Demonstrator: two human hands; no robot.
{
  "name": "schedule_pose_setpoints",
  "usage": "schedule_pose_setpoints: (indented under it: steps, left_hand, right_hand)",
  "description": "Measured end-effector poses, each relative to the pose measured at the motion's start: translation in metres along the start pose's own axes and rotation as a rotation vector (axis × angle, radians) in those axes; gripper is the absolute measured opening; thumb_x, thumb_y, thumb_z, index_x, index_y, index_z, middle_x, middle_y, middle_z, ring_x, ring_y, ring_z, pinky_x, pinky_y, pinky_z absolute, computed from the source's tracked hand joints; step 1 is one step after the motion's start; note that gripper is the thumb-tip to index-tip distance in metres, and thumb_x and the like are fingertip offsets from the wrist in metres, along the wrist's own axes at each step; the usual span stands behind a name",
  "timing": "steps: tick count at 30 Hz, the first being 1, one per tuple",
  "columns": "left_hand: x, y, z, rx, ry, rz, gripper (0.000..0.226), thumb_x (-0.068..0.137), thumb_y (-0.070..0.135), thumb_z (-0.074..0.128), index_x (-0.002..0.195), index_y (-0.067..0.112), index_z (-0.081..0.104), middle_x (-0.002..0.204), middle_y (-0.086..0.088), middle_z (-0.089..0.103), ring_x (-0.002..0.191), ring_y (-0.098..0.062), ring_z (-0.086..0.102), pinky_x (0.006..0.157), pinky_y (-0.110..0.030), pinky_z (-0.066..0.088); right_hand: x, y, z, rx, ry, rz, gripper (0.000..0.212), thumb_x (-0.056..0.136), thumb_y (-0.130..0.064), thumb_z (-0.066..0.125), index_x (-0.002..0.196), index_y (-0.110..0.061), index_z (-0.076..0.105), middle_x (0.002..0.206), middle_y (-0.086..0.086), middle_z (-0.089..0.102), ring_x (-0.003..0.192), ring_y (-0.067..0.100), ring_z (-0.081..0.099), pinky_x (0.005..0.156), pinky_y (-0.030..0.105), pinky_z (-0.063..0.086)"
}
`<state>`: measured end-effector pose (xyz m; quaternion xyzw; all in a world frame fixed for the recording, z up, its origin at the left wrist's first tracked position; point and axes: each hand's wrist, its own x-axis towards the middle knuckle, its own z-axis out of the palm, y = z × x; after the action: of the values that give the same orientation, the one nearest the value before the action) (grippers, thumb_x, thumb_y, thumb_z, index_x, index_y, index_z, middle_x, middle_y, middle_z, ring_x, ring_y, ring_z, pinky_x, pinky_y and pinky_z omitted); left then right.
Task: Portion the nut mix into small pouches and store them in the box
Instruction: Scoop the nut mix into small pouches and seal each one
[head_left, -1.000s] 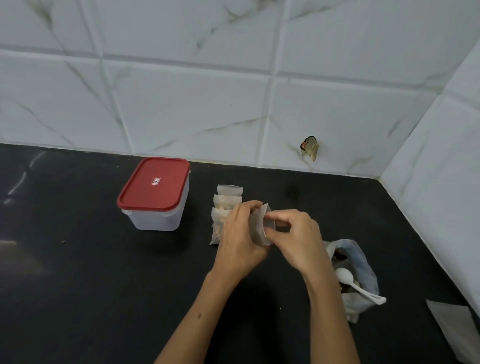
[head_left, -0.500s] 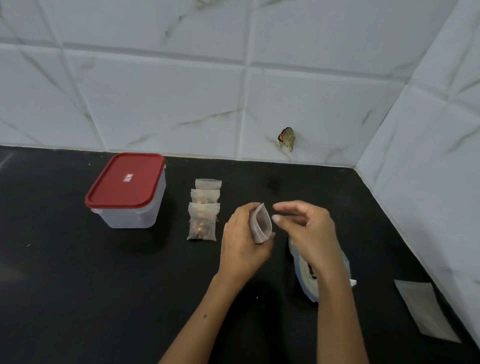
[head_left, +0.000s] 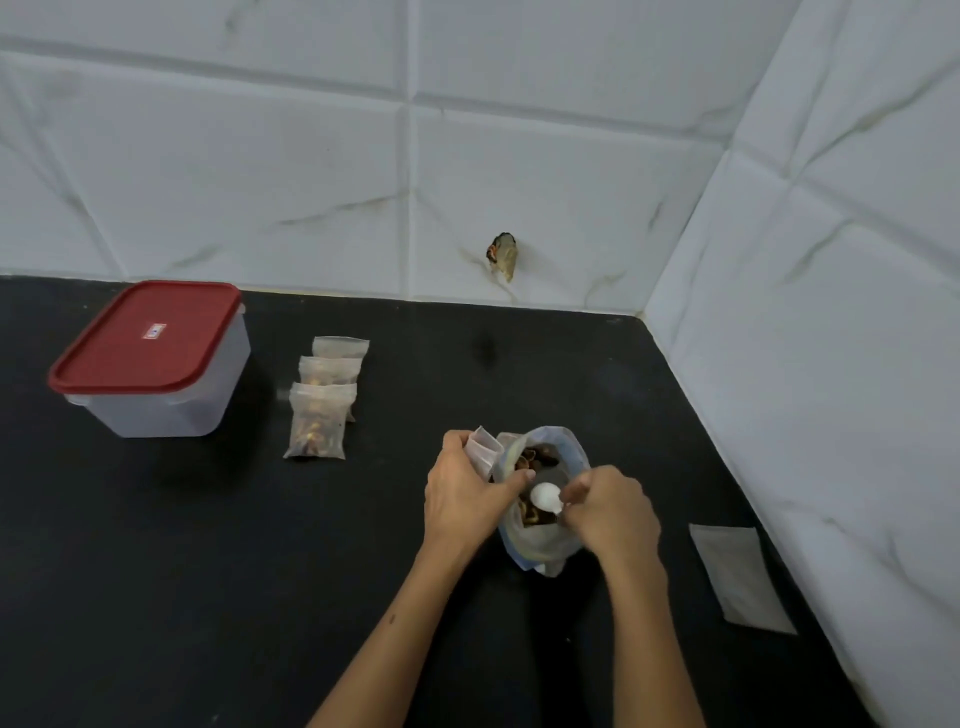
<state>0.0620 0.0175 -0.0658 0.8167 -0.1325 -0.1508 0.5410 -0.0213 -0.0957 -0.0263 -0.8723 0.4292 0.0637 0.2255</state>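
My left hand (head_left: 462, 496) grips a small empty pouch (head_left: 483, 453) upright beside the open nut mix bag (head_left: 563, 457). Brown nuts show inside the bag's mouth. My right hand (head_left: 613, 512) pinches the handle of a white plastic spoon (head_left: 545, 497), whose bowl lies inside the bag on the nuts. Three filled pouches (head_left: 318, 418) lie overlapping in a row on the black counter, left of my hands. The clear storage box (head_left: 161, 400) with its red lid (head_left: 145, 338) closed stands at the far left.
A flat empty pouch (head_left: 740, 577) lies on the black counter (head_left: 208, 571) at the right, close to the tiled side wall (head_left: 831, 364). The tiled back wall carries a small broken hole (head_left: 503, 255). The counter ends in a corner at the back right.
Both hands have come down to the nut mix bag. My right hand, empty before, now holds the spoon in the bag. My left hand has brought the pouch beside the bag's mouth.
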Motion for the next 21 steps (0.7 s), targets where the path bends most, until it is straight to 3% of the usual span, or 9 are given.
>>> schedule_pose_setpoints:
  steps: [6, 10, 14, 17, 21]
  left_hand:
    - [-0.005, -0.004, 0.012, -0.03, 0.044, -0.136, 0.064, 0.071, 0.034, 0.081, 0.123, 0.016, 0.047, 0.098, 0.008, 0.056, 0.092, -0.011, 0.057, 0.07, -0.023, 0.046]
    - [-0.007, -0.006, 0.016, -0.166, 0.018, -0.248, 0.059, 0.065, 0.044, 0.082, 0.108, 0.016, 0.055, 0.095, 0.004, 0.063, 0.086, -0.011, 0.062, 0.063, -0.024, 0.049]
    - [0.008, -0.003, 0.012, -0.243, 0.095, -0.267, 0.073, 0.054, 0.063, 0.074, 0.104, 0.011, 0.061, 0.096, -0.005, 0.068, 0.088, -0.019, 0.067, 0.077, -0.038, 0.058]
    - [0.035, 0.007, 0.009, -0.167, 0.153, -0.283, 0.051, 0.073, 0.047, 0.074, 0.107, 0.012, 0.058, 0.099, -0.005, 0.065, 0.092, -0.022, 0.064, 0.084, -0.042, 0.056]
    - [0.066, 0.018, 0.017, -0.012, 0.058, -0.322, 0.039, 0.081, 0.029, 0.072, 0.11, 0.011, 0.053, 0.103, -0.006, 0.059, 0.097, -0.023, 0.06, 0.085, -0.039, 0.053]
  right_hand:
    - [-0.003, 0.005, 0.005, -0.086, 0.085, -0.061, 0.02, 0.089, -0.027, 0.061, 0.109, -0.026, 0.064, 0.099, -0.002, 0.063, 0.093, 0.015, 0.058, 0.084, 0.032, 0.049]
    - [-0.002, 0.007, 0.012, -0.135, 0.079, -0.092, 0.021, 0.089, -0.027, 0.062, 0.109, -0.023, 0.063, 0.099, -0.002, 0.063, 0.096, 0.016, 0.058, 0.088, 0.034, 0.047]
    - [-0.001, 0.013, 0.013, -0.174, 0.098, -0.124, 0.021, 0.088, -0.035, 0.063, 0.105, -0.025, 0.067, 0.101, -0.002, 0.063, 0.103, 0.018, 0.052, 0.083, 0.032, 0.039]
    - [-0.002, 0.012, 0.018, -0.189, 0.107, -0.125, 0.021, 0.087, -0.03, 0.064, 0.106, -0.021, 0.064, 0.105, -0.001, 0.06, 0.105, 0.018, 0.047, 0.084, 0.031, 0.039]
    - [-0.006, 0.009, 0.022, -0.18, 0.211, -0.123, 0.015, 0.089, -0.025, 0.061, 0.102, -0.018, 0.06, 0.104, -0.001, 0.057, 0.102, 0.017, 0.047, 0.085, 0.03, 0.042]
